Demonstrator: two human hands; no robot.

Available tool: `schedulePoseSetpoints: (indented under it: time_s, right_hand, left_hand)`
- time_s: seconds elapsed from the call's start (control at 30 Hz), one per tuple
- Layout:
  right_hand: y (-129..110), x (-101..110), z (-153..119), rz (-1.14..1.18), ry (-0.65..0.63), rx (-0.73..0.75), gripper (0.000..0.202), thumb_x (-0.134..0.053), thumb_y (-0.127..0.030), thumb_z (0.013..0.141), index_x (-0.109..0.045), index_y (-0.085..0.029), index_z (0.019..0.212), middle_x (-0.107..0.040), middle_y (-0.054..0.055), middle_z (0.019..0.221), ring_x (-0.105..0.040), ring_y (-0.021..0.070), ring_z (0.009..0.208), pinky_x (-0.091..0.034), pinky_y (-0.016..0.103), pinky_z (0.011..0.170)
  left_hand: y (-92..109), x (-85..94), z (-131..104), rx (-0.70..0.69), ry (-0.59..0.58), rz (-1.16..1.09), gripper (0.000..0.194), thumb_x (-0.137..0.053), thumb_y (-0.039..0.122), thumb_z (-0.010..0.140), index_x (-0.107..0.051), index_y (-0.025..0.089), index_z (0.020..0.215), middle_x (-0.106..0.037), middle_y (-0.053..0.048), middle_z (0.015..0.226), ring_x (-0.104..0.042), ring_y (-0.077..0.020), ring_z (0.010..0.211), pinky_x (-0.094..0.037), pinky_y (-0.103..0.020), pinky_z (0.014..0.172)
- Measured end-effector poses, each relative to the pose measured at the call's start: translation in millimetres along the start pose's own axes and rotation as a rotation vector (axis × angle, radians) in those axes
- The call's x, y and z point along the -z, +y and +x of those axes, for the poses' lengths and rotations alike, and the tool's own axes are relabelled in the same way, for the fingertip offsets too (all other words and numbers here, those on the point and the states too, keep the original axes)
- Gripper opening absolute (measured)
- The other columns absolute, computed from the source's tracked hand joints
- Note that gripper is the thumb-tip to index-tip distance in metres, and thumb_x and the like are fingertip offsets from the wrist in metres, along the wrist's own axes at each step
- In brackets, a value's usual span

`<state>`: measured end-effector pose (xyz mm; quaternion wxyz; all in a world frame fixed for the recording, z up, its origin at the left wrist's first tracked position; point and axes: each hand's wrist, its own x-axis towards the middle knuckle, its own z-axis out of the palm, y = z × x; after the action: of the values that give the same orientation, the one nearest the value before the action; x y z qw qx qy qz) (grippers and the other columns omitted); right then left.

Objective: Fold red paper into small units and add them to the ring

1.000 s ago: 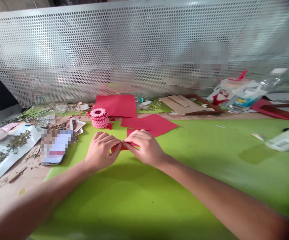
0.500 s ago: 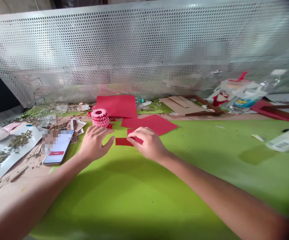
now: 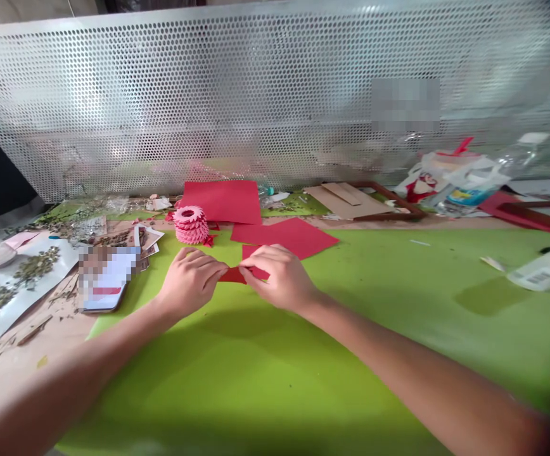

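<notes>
A small red paper strip (image 3: 234, 275) is pinched between my two hands above the green mat (image 3: 256, 380). My left hand (image 3: 190, 282) closes on its left end, thumb against fingers. At the other end, my right hand (image 3: 277, 278) grips the strip with thumb and fingertips. Right behind my hands lie red paper sheets (image 3: 294, 237), partly covered by my right hand. Another red sheet (image 3: 222, 201) is farther back. A stack of pink scalloped paper rings (image 3: 190, 226) stands just behind my left hand.
A phone (image 3: 111, 278) and dried plant bits (image 3: 37, 265) are at the left. A perforated metal panel (image 3: 256, 95) rises behind. Brown cardboard (image 3: 336, 201), plastic bags (image 3: 455, 183) and a lying bottle (image 3: 548, 266) are toward the right.
My left hand has moved right and closed from open onto the strip's left end. My right hand has stayed on the strip, its fingers slightly shifted.
</notes>
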<state>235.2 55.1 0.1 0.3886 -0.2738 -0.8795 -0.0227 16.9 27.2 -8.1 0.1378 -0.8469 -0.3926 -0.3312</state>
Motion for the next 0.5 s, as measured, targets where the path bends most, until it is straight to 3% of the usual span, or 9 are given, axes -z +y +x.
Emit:
schedulePoseSetpoints:
  time_s: [0.13, 0.3, 0.37, 0.43, 0.5]
  right_hand:
    - [11.6, 4.2, -1.2, -0.026, -0.010, -0.010, 0.011, -0.063, -0.016, 0.087, -0.073, -0.017, 0.085, -0.076, 0.005, 0.081, -0.068, 0.0186, 0.075, -0.049, 0.033, 0.075]
    - [26.3, 11.0, -2.2, -0.028, 0.012, -0.141, 0.012, -0.062, -0.021, 0.088, -0.073, -0.019, 0.082, -0.075, 0.005, 0.080, -0.068, 0.0191, 0.073, -0.052, 0.032, 0.071]
    - [24.2, 11.3, -2.2, 0.086, -0.045, -0.181, 0.012, -0.063, -0.025, 0.089, -0.072, -0.019, 0.092, -0.076, 0.005, 0.088, -0.070, 0.0197, 0.082, -0.054, 0.033, 0.078]
    - [17.4, 9.0, -2.6, 0.210, -0.139, -0.206, 0.026, -0.067, -0.033, 0.088, -0.069, -0.019, 0.110, -0.075, 0.006, 0.101, -0.070, 0.0207, 0.094, -0.053, 0.034, 0.086]
    - [9.7, 4.9, -3.5, 0.273, -0.217, -0.225, 0.032, -0.066, -0.039, 0.089, -0.068, -0.018, 0.113, -0.075, 0.008, 0.102, -0.070, 0.0214, 0.092, -0.054, 0.033, 0.081]
  left_hand:
    - [-5.7, 1.3, -0.6, -0.001, 0.060, -0.009, 0.021, -0.055, 0.018, 0.094, -0.074, 0.020, 0.086, -0.078, 0.001, 0.084, -0.067, -0.0188, 0.075, -0.044, -0.035, 0.080]
    - [-13.6, 6.8, -1.3, 0.058, 0.071, -0.009, 0.021, -0.055, 0.018, 0.094, -0.074, 0.020, 0.085, -0.078, 0.000, 0.083, -0.069, -0.0193, 0.076, -0.045, -0.035, 0.079]
    - [-14.7, 8.1, -1.4, 0.088, 0.065, -0.030, 0.021, -0.055, 0.020, 0.094, -0.074, 0.020, 0.085, -0.078, -0.001, 0.082, -0.069, -0.0196, 0.076, -0.046, -0.035, 0.078]
    - [-13.2, 7.6, -1.3, 0.103, 0.056, -0.066, 0.020, -0.056, 0.021, 0.094, -0.074, 0.020, 0.086, -0.077, -0.002, 0.082, -0.069, -0.0196, 0.075, -0.046, -0.035, 0.077]
    - [-10.1, 6.0, -1.2, 0.099, 0.043, -0.104, 0.020, -0.055, 0.021, 0.094, -0.074, 0.019, 0.087, -0.077, -0.002, 0.082, -0.069, -0.0194, 0.074, -0.047, -0.035, 0.077]
